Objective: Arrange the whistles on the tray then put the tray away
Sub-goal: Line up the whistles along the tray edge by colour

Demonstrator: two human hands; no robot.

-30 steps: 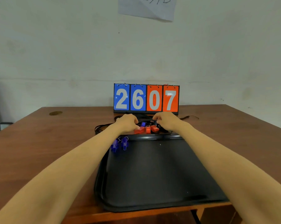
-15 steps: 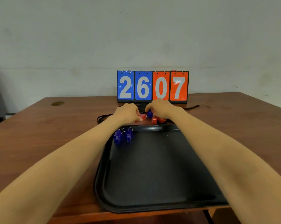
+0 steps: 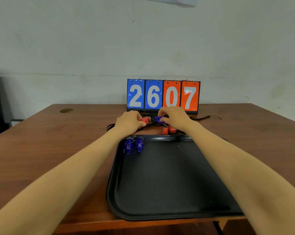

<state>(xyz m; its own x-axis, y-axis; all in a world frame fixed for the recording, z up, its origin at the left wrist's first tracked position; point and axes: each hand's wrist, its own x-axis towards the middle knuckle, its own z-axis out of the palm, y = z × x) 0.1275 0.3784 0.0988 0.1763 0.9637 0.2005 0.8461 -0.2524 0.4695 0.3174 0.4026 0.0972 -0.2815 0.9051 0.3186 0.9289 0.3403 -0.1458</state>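
Note:
A black tray lies on the wooden table in front of me. Two blue whistles sit side by side in its far left corner. Beyond the tray's far rim, my left hand grips a red whistle. My right hand pinches a blue whistle. Two more red whistles lie on the table just under my right wrist, among black lanyard cords.
A flip scoreboard reading 2607 stands right behind my hands, near the wall. A black cord trails to its right. A round mark shows at the table's far left. The tray's near edge overhangs the table front.
Both hands have lifted slightly off the pile, the left now holding a red whistle and the right a blue one, pulled apart. My head has shifted a little.

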